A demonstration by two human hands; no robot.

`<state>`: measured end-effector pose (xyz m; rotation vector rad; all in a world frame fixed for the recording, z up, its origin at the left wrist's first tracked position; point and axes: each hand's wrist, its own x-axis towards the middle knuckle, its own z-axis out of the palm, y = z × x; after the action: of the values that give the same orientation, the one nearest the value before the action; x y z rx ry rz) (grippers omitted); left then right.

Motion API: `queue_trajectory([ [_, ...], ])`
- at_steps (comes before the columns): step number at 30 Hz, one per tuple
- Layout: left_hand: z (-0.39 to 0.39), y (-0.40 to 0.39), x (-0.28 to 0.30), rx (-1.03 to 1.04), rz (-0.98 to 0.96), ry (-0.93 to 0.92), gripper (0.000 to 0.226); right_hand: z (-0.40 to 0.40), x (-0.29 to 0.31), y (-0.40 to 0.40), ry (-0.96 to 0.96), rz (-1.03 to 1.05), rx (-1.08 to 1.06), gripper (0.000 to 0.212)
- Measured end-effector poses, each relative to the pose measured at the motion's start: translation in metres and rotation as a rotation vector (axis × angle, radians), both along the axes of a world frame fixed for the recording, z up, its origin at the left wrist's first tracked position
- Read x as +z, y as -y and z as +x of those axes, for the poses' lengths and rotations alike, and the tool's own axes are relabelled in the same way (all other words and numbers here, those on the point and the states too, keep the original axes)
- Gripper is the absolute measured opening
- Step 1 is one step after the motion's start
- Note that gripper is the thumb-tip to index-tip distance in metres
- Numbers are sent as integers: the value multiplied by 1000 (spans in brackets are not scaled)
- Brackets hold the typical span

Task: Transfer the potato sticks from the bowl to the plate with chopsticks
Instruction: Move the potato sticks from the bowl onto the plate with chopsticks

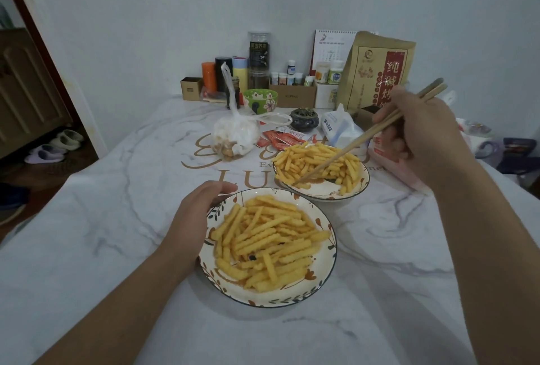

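Observation:
A floral-rimmed plate sits at the centre of the table, heaped with crinkle-cut potato sticks. Behind it to the right stands a matching bowl, also holding many potato sticks. My left hand cups the plate's left rim, thumb along its far edge. My right hand hovers right of the bowl and grips a pair of wooden chopsticks. Their tips reach down into the bowl's near-left side among the sticks. Whether a stick is pinched between the tips is unclear.
Behind the bowl lie a knotted plastic bag, red sauce packets, a dark burner and a tissue pack. A green bowl, bottles, boxes and a brown paper bag line the wall. The table's left edge drops to the floor.

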<state>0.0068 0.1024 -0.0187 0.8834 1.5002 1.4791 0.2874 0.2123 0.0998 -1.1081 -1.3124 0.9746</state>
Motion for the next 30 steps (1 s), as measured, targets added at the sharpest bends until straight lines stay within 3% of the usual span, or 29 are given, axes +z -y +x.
queue_trajectory([
  [6, 0, 0, 0, 6, -5, 10, 28, -3, 8, 15, 185, -23, 405, 52],
  [9, 1, 0, 1, 4, -2, 0, 28, -6, 5, 16, 268, -25, 487, 48],
  [12, 0, 0, 0, -2, 1, -6, 29, -3, 8, 16, 223, -5, 414, 46],
  [15, -1, 0, -1, -5, -2, -18, 30, 0, 10, 10, 31, 54, 169, 37],
  [19, -1, -1, -1, -9, -8, -26, 29, -6, -6, -4, 67, 152, -173, 39],
  [25, -1, -1, -1, -5, 2, -22, 29, -34, -32, -6, 118, 89, -47, 49],
  [30, -2, 0, -2, -15, 9, -36, 29, -39, -44, -12, 40, -3, -51, 51],
])
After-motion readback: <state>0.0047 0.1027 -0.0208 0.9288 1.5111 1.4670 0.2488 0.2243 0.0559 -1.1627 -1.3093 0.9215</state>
